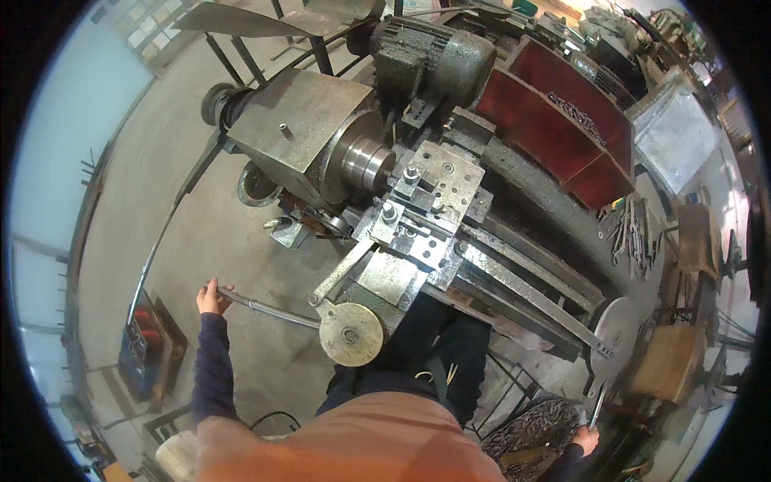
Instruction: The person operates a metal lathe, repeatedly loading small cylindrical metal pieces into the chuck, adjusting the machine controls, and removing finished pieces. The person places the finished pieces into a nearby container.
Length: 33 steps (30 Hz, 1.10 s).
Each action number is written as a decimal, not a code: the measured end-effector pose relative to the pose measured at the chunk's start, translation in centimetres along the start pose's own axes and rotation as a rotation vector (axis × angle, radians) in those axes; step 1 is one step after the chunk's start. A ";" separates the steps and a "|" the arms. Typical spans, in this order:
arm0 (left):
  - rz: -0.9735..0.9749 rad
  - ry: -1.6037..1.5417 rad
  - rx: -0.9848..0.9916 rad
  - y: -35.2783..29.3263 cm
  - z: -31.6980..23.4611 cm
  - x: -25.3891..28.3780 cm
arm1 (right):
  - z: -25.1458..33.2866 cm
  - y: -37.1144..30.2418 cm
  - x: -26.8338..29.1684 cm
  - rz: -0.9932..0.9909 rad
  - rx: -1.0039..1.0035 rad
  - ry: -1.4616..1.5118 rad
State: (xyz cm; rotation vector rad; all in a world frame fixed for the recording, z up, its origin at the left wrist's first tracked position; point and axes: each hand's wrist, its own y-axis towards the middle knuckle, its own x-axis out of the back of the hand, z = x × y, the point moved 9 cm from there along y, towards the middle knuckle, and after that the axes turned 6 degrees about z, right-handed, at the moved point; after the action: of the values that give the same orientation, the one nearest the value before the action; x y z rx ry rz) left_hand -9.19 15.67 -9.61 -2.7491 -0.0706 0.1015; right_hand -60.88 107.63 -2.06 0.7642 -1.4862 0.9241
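My left hand [213, 297] is closed round the outer end of a long metal lever [277, 312]. That lever runs to a round brass-coloured disc [351, 333] at the near side of a small lathe. At the lower right my right hand [586, 439] grips a short metal handle [597, 407], which joins a grey round disc [618, 337]. A flat link bar [530, 287] connects this disc to the tool slide [440, 181]. Left of the slide, the shiny round spindle nose [367, 163] sticks out of the headstock [301, 120]. Whether a workpiece sits in it I cannot tell.
A red metal bin [554, 120] with small metal parts stands behind the bed, beside an electric motor [434, 60]. Several wrenches [634, 233] lie at the right. Near my right hand is a container of dark metal pieces [534, 434]. A low box [148, 345] sits on the floor at left.
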 end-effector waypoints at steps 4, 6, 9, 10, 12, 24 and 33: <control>-0.028 -0.041 0.090 0.8 2.9 -2.9 | -1.8 8.8 -1.0 0.018 0.117 -0.194; 0.000 0.040 0.047 2.4 2.5 -5.6 | -1.6 11.0 -0.2 -0.070 0.096 -0.271; 0.146 -0.054 0.033 8.1 4.0 -9.2 | -2.9 15.4 -0.8 -0.050 0.155 -0.170; 0.203 0.072 0.017 7.7 3.3 -12.5 | -3.1 15.3 -1.1 -0.060 0.126 -0.177; 0.310 0.258 -0.035 7.7 2.2 -16.8 | -3.2 15.1 -1.5 -0.068 0.085 -0.200; 0.440 0.173 -0.034 6.7 0.2 -21.5 | -4.3 1.9 -4.5 0.008 -0.194 -0.150; 0.430 0.190 -0.081 5.8 -0.4 -22.2 | -6.5 2.2 -6.7 0.013 -0.260 -0.162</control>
State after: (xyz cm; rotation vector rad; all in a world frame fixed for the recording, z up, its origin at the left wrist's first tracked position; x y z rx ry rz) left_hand -31.04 8.72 -10.07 -2.7942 0.5790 -0.0481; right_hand -58.94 114.07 -8.81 0.6503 -1.7153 0.6735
